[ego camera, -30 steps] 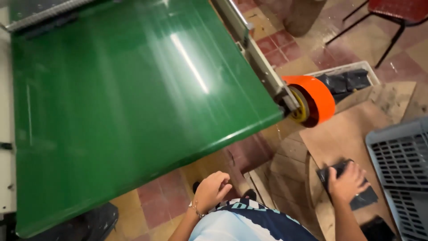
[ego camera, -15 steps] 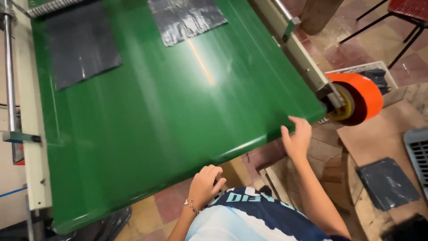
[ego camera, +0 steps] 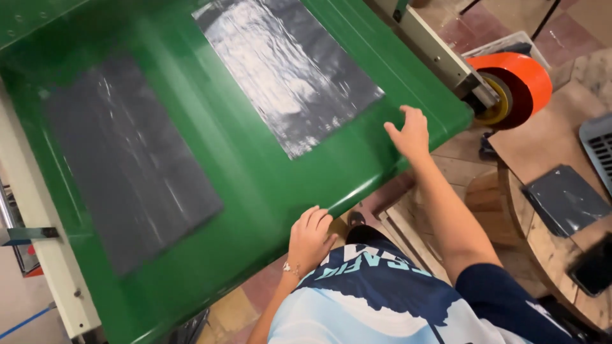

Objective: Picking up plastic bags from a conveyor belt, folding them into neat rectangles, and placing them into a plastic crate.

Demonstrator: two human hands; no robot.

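Note:
A wide green conveyor belt (ego camera: 255,172) slopes toward me. Two flat dark grey plastic bags lie on it: one on the left (ego camera: 127,165), one shinier at the upper middle (ego camera: 287,70). My left hand (ego camera: 310,237) rests with curled fingers against the belt's near edge and holds nothing. At the belt's right end my right hand (ego camera: 408,132) lies with spread fingers, just below the corner of the shiny bag, apart from it.
An orange roller (ego camera: 519,86) sticks out at the belt's right end. To the right, a wooden table (ego camera: 548,255) carries a stack of grey bags (ego camera: 564,199), a dark phone-like object (ego camera: 593,267) and a grey crate (ego camera: 599,143). A cream machine frame (ego camera: 44,255) runs along the left.
Two grey bags have travelled down the belt toward me. My right hand left the bag stack on the table and came up to the belt's right end. My left hand stayed at the edge.

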